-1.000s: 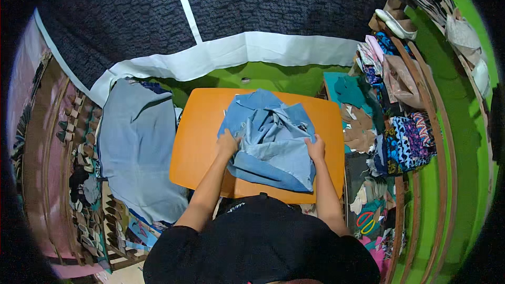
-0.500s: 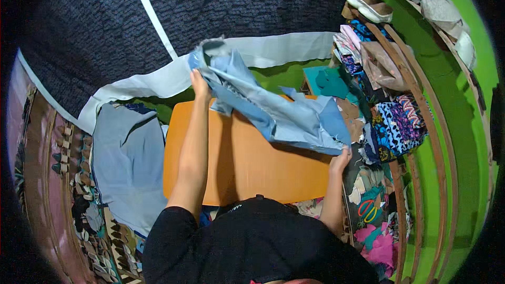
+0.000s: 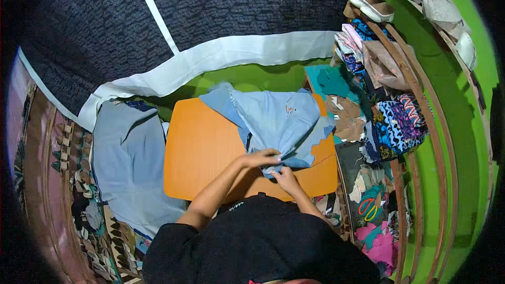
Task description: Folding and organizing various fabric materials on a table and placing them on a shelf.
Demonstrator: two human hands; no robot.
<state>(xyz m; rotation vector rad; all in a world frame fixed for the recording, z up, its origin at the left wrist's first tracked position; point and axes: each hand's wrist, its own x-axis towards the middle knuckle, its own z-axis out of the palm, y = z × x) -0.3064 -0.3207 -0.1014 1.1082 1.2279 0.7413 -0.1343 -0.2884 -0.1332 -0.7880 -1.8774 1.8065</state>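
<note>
A light blue denim piece with frayed, ragged edges lies spread over the far right part of the orange tabletop. Its near corner is bunched up toward me. My left hand rests at this corner, fingers bent over the gathered denim. Just below and to the right, my right hand pinches the denim's near edge, thumb and fingers together. What lies in the folds between both hands is hidden.
Grey-blue cloth drapes over something left of the table. Scissors with red and yellow handles lie among fabric scraps at right. Folded patterned cloths sit beside wooden rails. Shoe racks line the left side.
The denim, held up and stretched between both hands before, is now down on the table. My hands have come together at its near corner.
</note>
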